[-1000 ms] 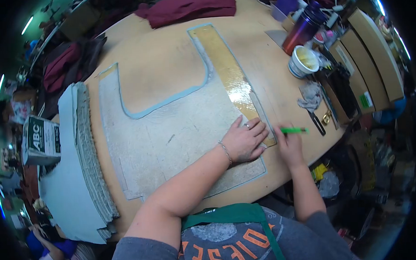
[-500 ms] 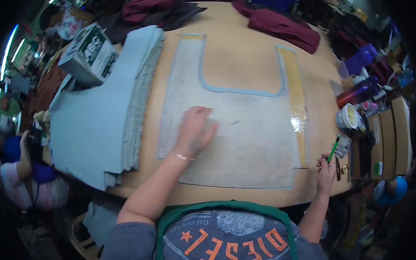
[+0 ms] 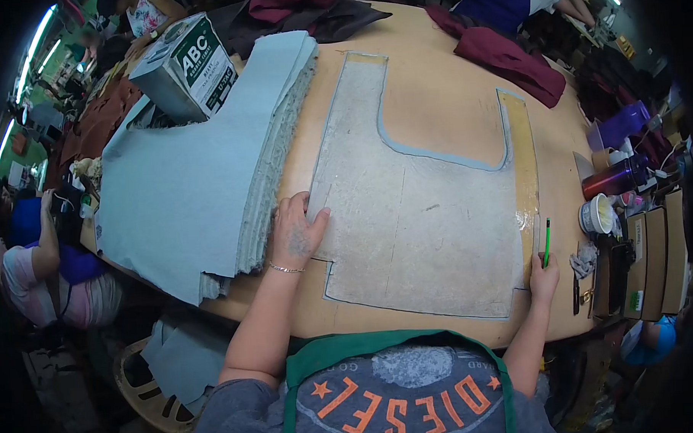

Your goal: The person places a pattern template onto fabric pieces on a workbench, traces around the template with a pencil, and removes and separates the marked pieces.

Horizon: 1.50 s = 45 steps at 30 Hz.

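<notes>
A large pale U-shaped pattern sheet point(image 3: 423, 214) lies flat on the wooden table point(image 3: 441, 95), with a light-blue edge around its cutout and a glossy yellow strip point(image 3: 525, 164) on its right arm. My left hand point(image 3: 295, 232) rests at the sheet's left edge, thumb and fingers apart, by a small clear strip. My right hand point(image 3: 545, 277) holds a green pencil point(image 3: 547, 244) upright at the sheet's lower right edge. Left of my left hand is a thick stack of light-blue fabric point(image 3: 200, 176).
An ABC tin point(image 3: 189, 68) stands on the stack. Maroon cloth point(image 3: 509, 62) lies at the back. At right are a tumbler point(image 3: 614, 178), a white tub point(image 3: 596, 215), a rag point(image 3: 584, 260) and cardboard pieces point(image 3: 655, 263). Other people sit at the left and far back.
My left hand has moved from the sheet's right side across to its left edge. My right hand has moved back to the sheet's right edge with the pencil. The view has turned left.
</notes>
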{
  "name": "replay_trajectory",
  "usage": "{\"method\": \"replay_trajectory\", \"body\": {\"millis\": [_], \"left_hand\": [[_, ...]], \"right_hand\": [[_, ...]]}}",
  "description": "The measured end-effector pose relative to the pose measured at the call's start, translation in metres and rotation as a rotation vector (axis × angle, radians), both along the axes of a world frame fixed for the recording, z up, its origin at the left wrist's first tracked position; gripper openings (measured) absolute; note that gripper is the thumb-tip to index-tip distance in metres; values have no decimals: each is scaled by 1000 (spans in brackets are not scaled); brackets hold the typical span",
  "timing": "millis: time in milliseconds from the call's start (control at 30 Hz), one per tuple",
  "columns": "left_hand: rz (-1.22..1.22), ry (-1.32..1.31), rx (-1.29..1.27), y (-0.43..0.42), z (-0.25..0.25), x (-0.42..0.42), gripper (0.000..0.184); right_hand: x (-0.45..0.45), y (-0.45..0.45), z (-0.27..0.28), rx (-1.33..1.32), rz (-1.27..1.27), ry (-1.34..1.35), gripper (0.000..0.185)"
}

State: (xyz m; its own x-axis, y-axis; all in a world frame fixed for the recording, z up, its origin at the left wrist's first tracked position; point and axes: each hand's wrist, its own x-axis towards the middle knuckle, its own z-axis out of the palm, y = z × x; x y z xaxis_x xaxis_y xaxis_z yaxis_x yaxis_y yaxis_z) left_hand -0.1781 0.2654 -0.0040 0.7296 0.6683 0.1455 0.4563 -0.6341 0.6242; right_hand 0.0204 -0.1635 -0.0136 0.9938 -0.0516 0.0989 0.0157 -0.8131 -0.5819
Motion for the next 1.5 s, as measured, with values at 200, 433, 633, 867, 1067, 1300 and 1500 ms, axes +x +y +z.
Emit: {"method": "replay_trajectory", "body": {"millis": [200,433,633,867,1067,1300,1500], "left_hand": [[57,-255,-319,9,-5,1,37],[-82,-473,-810,6,10,-7,31],[-255,-146,-227,2,-23,-6,28],[-8,72,376,-20,-4,0,53],[108,253,-141,-17,19,10,46],[-189,-125,-149,-6,0,14,20],[-352,-1055,-1772,4,99,21,47]], "right_hand": [[9,-16,3,600,4,303,17],[-18,-18,21,675,103,123,23],[-32,-44,17,-35,21,-73,26],[-27,-47,7,-159,18,-122,33],[20,-33,17,-155,-45,-274,33],[50,0,-24,-414,43,-451,26],[50,-4,-23,-373,34,-439,25]]}}
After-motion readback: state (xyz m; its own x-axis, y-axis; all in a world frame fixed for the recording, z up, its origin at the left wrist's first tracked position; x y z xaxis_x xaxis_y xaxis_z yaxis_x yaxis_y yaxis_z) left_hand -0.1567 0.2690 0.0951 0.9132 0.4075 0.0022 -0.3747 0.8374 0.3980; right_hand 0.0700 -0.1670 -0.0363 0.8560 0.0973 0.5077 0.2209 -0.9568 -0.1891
